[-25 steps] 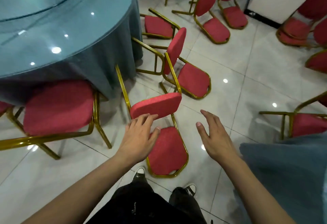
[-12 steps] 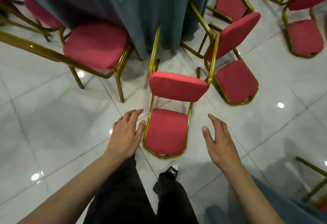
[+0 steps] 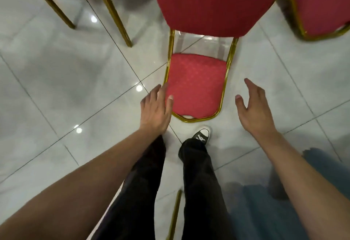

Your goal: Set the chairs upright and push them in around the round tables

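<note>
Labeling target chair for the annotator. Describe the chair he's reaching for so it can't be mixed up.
On the pale tiled floor, find the black sneaker. The tipped chair lies directly beyond its toe, between the open left hand and right hand. Neighbouring red chairs sit cropped at the frame edges.

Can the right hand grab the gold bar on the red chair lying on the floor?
Probably yes. The right hand is open beside the chair's gold bar, with only bare floor between them. The left hand is on the other side.

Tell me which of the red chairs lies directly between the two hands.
The middle chair, on its back: left hand and right hand flank its backrest. The other chairs sit at the top corners.
</note>
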Demonstrator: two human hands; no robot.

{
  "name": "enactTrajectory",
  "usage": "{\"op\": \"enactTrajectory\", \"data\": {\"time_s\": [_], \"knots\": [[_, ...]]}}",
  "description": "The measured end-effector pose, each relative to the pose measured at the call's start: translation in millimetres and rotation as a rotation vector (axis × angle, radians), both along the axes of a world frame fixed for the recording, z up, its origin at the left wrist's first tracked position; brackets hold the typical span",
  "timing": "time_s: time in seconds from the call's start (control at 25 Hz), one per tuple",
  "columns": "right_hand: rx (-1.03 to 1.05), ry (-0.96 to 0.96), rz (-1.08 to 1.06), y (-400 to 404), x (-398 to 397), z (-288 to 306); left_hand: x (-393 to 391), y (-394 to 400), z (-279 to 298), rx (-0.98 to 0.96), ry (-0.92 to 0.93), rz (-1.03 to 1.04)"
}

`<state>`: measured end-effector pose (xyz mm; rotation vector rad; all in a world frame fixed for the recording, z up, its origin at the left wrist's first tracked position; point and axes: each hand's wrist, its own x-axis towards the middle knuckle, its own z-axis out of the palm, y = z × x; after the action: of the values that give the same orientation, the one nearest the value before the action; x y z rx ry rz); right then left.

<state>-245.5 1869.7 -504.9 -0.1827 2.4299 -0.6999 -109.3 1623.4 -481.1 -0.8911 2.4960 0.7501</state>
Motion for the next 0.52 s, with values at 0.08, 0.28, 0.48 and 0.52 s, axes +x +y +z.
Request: {"op": "enactTrajectory", "data": {"time_s": [0.08, 0.28, 0.48, 0.52], "knots": [[0.027, -0.012, 0.049, -5.2, 3.7, -69.0, -9.1, 1.7, -72.2, -0.014, -0.023, -0.081], [0.17, -0.161, 0.112, -7.9, 15.1, -232.8, -22.4, -6.3, -239.2, -0.067, -0.162, -0.242], [0.31, -0.212, 0.032, -10.8, 37.2, -366.2, -11.0, -21.7, -375.2, -0.102, -0.298, -0.298], [0.312, -0.238, -0.006, -13.3, 40.7, -382.6, -8.0, -26.5, -394.8, -0.085, -0.338, -0.248]]}}
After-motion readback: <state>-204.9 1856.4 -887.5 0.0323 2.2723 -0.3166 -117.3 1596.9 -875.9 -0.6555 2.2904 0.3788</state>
